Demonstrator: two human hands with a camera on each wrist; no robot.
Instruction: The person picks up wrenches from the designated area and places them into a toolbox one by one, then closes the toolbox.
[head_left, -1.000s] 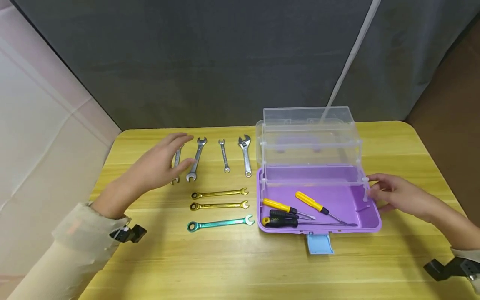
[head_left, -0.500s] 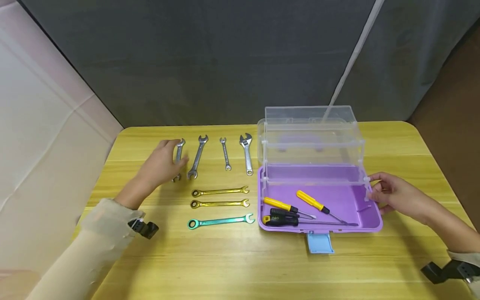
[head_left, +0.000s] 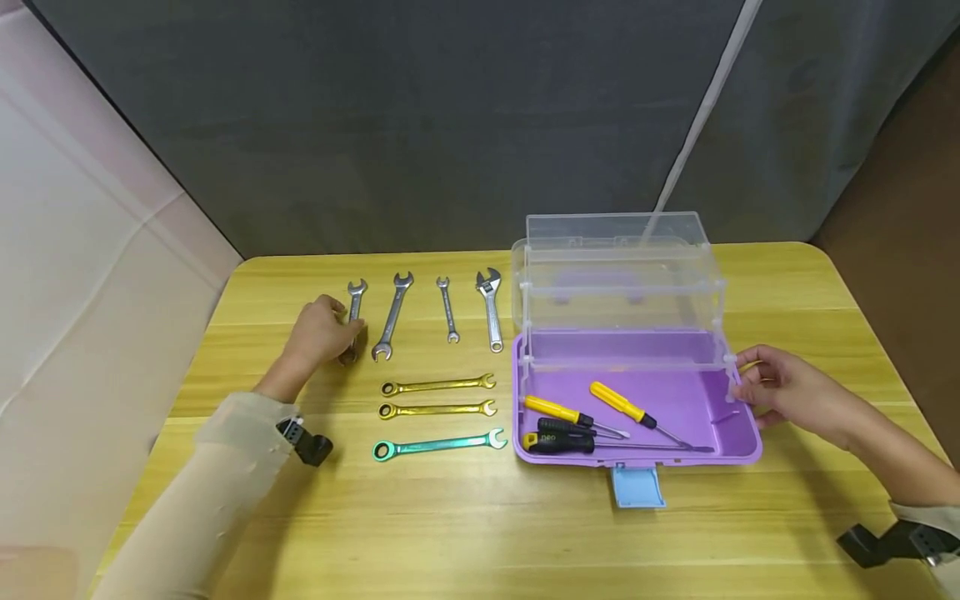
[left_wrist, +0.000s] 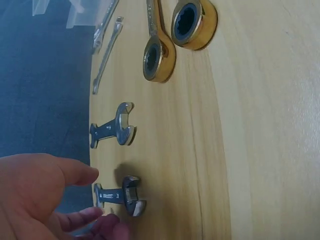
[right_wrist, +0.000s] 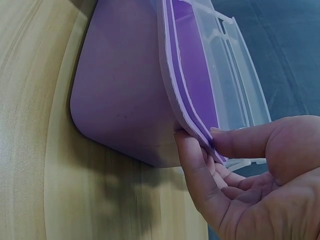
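My left hand (head_left: 318, 335) is at the leftmost silver open-end wrench (head_left: 356, 302), which lies on the table. In the left wrist view the thumb (left_wrist: 80, 171) and the fingers (left_wrist: 80, 220) stand on either side of this wrench, with a gap still visible. Beside it lies a larger open-end wrench (head_left: 393, 317). My right hand (head_left: 798, 392) pinches the right rim of a purple toolbox (head_left: 675, 400), thumb inside and fingers outside, as the right wrist view shows. The toolbox stands open, its clear trays raised. Several yellow and black screwdrivers (head_left: 558, 442) lie in it.
Right of these are a small wrench (head_left: 447, 310) and an adjustable wrench (head_left: 490, 310). In front lie two gold ratchet wrenches (head_left: 438, 385) and a green one (head_left: 440, 446). A blue latch (head_left: 637, 487) hangs from the toolbox front. A dark curtain (head_left: 412, 125) stands behind the table.
My left hand has come down and back toward the near end of the leftmost wrench, its fingers drawing closer together. The right hand stays on the toolbox rim.
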